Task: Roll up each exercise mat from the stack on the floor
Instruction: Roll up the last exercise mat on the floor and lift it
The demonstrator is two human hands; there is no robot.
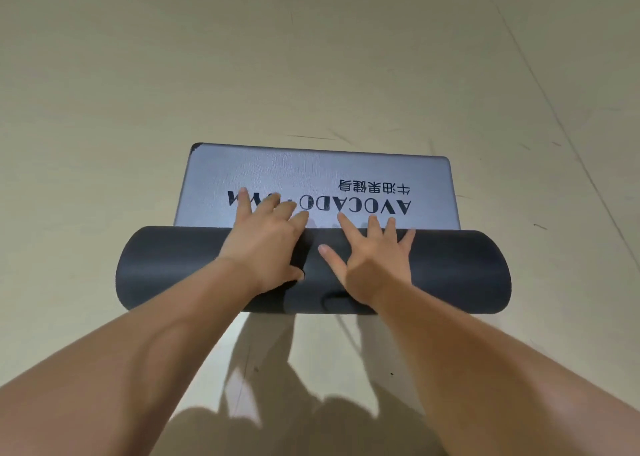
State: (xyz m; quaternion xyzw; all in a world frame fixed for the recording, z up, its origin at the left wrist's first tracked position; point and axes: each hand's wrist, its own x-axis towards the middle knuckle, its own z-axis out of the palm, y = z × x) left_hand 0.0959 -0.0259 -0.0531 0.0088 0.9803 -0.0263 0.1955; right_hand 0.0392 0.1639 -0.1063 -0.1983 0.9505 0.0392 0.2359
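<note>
A dark grey exercise mat (173, 268) lies on the floor, mostly wound into a thick roll across the middle of the view. A short flat end (311, 171) still lies unrolled beyond the roll, light grey with black printed lettering. My left hand (266, 241) presses palm-down on top of the roll, left of centre, its fingers reaching onto the flat part. My right hand (374, 258) presses flat on the roll just right of centre, fingers spread. Both hands push on the mat without clasping it. No other mats show.
A pale beige floor (104, 109) surrounds the mat on all sides, with scuff marks and a thin seam line (568, 137) running diagonally at the right. My shadow falls on the floor below the roll.
</note>
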